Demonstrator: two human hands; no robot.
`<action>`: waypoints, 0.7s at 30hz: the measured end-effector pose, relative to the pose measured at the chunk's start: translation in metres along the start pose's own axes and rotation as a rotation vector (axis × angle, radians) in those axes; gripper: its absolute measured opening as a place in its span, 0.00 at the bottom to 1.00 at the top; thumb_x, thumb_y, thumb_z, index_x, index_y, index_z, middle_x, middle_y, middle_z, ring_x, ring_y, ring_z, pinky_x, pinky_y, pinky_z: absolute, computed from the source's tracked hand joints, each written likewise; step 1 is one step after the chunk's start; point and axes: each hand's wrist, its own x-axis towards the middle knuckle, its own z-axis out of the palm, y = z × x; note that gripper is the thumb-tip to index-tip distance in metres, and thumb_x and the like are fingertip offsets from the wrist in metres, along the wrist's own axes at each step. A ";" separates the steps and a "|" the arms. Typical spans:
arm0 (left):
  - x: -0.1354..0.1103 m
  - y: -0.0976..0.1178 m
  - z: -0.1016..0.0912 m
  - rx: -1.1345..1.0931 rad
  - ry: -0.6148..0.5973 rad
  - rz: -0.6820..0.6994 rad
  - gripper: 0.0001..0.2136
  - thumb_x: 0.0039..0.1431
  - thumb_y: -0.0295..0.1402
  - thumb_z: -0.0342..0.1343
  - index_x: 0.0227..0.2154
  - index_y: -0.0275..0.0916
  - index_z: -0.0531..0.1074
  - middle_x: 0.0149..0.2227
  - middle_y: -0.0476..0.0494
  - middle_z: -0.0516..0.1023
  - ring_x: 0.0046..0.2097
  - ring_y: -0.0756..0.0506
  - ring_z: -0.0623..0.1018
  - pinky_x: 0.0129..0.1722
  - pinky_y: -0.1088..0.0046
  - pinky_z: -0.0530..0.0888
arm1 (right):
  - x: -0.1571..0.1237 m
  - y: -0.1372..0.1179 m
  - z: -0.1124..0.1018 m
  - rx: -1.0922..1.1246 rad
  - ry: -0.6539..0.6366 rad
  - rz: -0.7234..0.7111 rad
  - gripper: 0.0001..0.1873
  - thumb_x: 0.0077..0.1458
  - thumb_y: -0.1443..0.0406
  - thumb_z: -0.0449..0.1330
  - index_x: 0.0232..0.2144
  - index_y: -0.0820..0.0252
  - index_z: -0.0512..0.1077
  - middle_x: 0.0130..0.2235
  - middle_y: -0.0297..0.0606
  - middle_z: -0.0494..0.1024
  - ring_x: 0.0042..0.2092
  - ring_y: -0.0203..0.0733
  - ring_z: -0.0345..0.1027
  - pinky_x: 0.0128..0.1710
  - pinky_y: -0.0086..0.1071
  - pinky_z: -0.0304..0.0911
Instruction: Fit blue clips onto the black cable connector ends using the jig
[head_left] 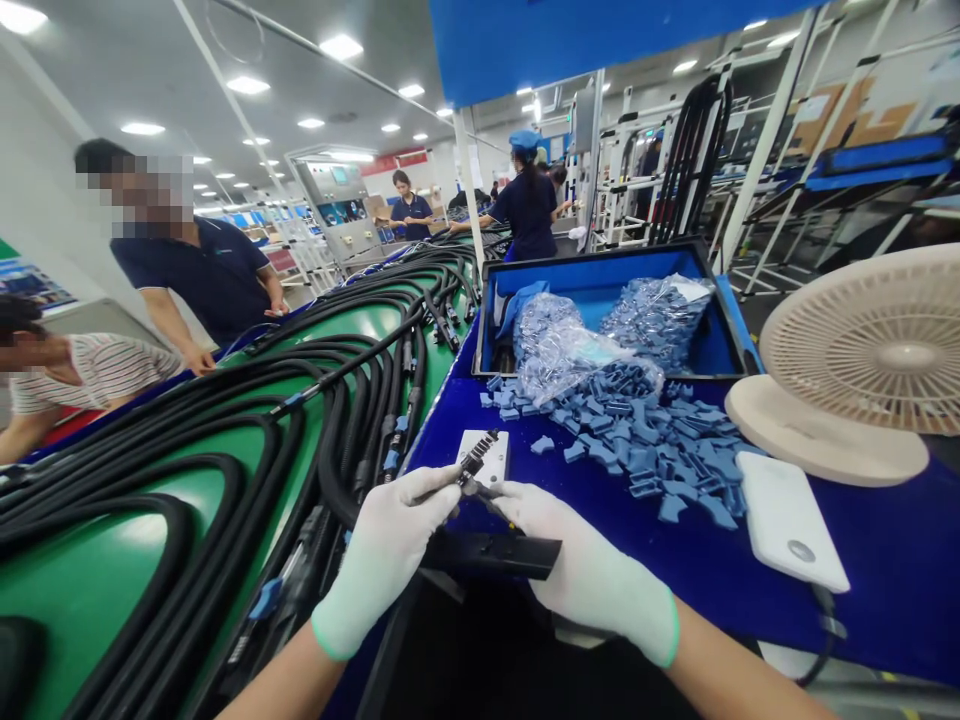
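The left hand (390,550), in a white glove, has its fingers closed together, pinching a small black ribbed piece (477,462) that sticks up and away from the fingertips. The right hand (589,575), gloved the same way, is curled over a flat black bar (499,553), and its fingertips meet those of the left hand just under the ribbed piece. Whether the ribbed piece and the black bar are joined cannot be told, as the fingers hide the place where they meet. Both are held low at the near edge of the blue bench (675,590), right in front of the person.

Just behind the ribbed piece a small white block (491,448) lies on the bench. To the right of it spreads a loose heap of little blue plastic parts (652,445). A clear bag of the same parts (559,350) spills out of a blue tray (600,280) at the back of the bench, and a second bag (656,315) lies inside the tray. Near the right hand lies a flat white pad (787,520) with a dark cord running from its near end. Beyond it a pale fan (862,350) stands on a round foot.

To the left of the bench, many black hoses (225,450) lie along a green belt (97,570). Across the belt a person in a dark shirt (214,275) leans with a hand on its edge, and a person in a striped shirt (90,375) is beside them. Farther back, a person in a blue cap (529,205) works facing away.
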 end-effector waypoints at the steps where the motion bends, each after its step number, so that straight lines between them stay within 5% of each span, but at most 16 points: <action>1: 0.000 -0.001 0.001 0.039 0.011 0.028 0.13 0.63 0.42 0.61 0.46 0.45 0.82 0.46 0.48 0.84 0.47 0.41 0.80 0.48 0.68 0.74 | 0.000 0.002 0.001 -0.006 0.011 0.011 0.28 0.54 0.77 0.56 0.54 0.52 0.75 0.53 0.40 0.80 0.53 0.49 0.74 0.60 0.44 0.66; 9: -0.002 -0.016 0.012 0.233 0.143 0.363 0.09 0.65 0.36 0.59 0.42 0.44 0.82 0.45 0.49 0.83 0.46 0.44 0.81 0.52 0.70 0.74 | -0.011 0.011 0.011 -0.102 0.075 0.144 0.22 0.56 0.75 0.56 0.50 0.54 0.75 0.52 0.43 0.78 0.52 0.51 0.72 0.56 0.45 0.67; 12: 0.003 -0.016 0.010 0.229 0.107 0.295 0.09 0.65 0.38 0.60 0.43 0.45 0.82 0.46 0.48 0.83 0.48 0.43 0.81 0.53 0.69 0.74 | -0.012 0.013 0.012 -0.176 0.065 0.210 0.14 0.57 0.75 0.54 0.41 0.57 0.74 0.45 0.43 0.78 0.45 0.47 0.71 0.48 0.41 0.69; 16: 0.021 0.001 0.008 0.078 -0.005 0.087 0.19 0.64 0.42 0.59 0.57 0.49 0.74 0.51 0.48 0.82 0.50 0.41 0.81 0.53 0.64 0.75 | -0.008 0.014 0.011 -0.280 0.003 0.268 0.04 0.58 0.70 0.56 0.35 0.58 0.70 0.39 0.41 0.76 0.38 0.44 0.69 0.40 0.37 0.66; 21: 0.043 0.022 0.006 0.063 -0.141 0.173 0.14 0.67 0.38 0.56 0.52 0.45 0.78 0.53 0.48 0.82 0.53 0.40 0.80 0.56 0.65 0.73 | -0.005 0.011 0.003 -0.185 0.061 0.418 0.07 0.55 0.67 0.59 0.39 0.57 0.71 0.37 0.39 0.78 0.36 0.45 0.71 0.37 0.36 0.65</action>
